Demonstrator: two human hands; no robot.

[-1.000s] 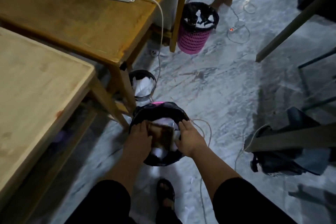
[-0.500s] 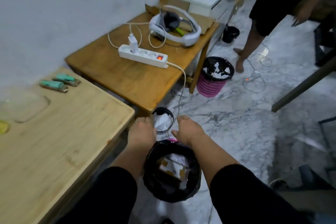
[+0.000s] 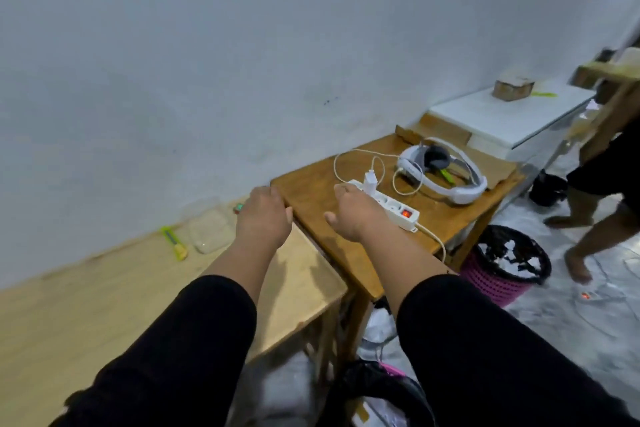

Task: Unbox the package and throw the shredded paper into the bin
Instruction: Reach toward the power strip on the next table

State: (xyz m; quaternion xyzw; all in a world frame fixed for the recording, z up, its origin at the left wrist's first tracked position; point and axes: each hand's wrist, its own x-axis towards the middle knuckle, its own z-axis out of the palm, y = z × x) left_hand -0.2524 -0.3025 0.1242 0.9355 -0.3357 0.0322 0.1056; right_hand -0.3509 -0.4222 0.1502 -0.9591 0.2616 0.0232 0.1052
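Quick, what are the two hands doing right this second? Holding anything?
Left hand: open, fingers loosely curled, holding nothing.
Right hand: open, holding nothing, raised over the wooden table.

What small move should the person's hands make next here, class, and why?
Probably bring both hands down to the light wooden table. The left hand and right hand are raised, open and empty, and the black-lined bin by the person's legs already holds paper and cardboard, so the dumping looks done.
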